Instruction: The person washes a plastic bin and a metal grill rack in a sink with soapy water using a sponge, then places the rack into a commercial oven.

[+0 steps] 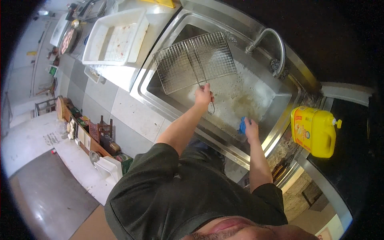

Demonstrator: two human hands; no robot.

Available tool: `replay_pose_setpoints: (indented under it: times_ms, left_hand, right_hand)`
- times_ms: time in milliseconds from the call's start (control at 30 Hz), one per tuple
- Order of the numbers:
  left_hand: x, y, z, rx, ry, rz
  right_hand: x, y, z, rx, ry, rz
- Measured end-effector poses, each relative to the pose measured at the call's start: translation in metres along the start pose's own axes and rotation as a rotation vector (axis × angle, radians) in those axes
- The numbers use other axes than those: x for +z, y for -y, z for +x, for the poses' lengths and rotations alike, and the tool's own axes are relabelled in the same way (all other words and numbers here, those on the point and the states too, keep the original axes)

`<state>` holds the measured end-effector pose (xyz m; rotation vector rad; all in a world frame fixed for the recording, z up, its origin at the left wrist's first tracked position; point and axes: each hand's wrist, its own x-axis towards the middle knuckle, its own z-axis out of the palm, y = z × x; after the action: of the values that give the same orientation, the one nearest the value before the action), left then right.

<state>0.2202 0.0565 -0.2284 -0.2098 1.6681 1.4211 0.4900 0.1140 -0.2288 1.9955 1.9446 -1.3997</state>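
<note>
My left hand (204,95) grips the handle of a wire grill basket (196,61), holding its rectangular mesh up over a stainless steel sink (271,103). The handle's looped end sticks out below the hand. Murky, foamy water (237,99) covers the sink's floor. Over the sink's near right part, my right hand (251,129) holds a blue scrubbing pad or cloth (242,126) between thumb and fingers; its exact kind cannot be told. A curved metal faucet (281,49) arches over the far right corner, with a steel wool scrubber (274,64) behind it.
Right of the sink stands a yellow detergent jug (313,132) with a pump. A soiled white plastic tub (115,39) rests on the counter to the left. Behind it is a round pan with food (67,42). A wooden-edged shelf (85,132) with baskets and containers lies at lower left.
</note>
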Motion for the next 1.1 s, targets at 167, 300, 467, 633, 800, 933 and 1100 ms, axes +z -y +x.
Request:
replay_pose_setpoints:
  times_ms: [167,300,467,633,800,933,1100]
  left_hand:
    - [-0.006,-0.029,-0.046,0.132,0.079,-0.034]
    - [-0.023,-0.034,-0.076,0.172,0.139,-0.046]
    - [-0.058,-0.045,-0.098,0.265,0.111,0.065]
    - [-0.138,-0.068,-0.138,0.351,0.007,0.032]
    - [-0.263,-0.081,-0.174,0.381,-0.213,-0.157]
    - [-0.362,-0.054,-0.167,0.348,-0.382,-0.430]
    - [-0.463,0.002,-0.092,0.087,-0.552,-0.578]
  right_hand:
    - [0.011,0.001,0.003,-0.048,0.022,0.091]
    - [0.017,0.023,-0.002,-0.077,0.070,-0.007]
    - [0.049,0.027,0.009,-0.228,0.116,-0.134]
    - [0.095,0.061,0.004,-0.380,0.082,-0.233]
    - [0.147,0.115,-0.002,-0.635,0.038,-0.192]
    - [0.192,0.169,-0.031,-0.795,0.035,-0.137]
    - [0.256,0.220,-0.060,-0.791,0.004,-0.209]
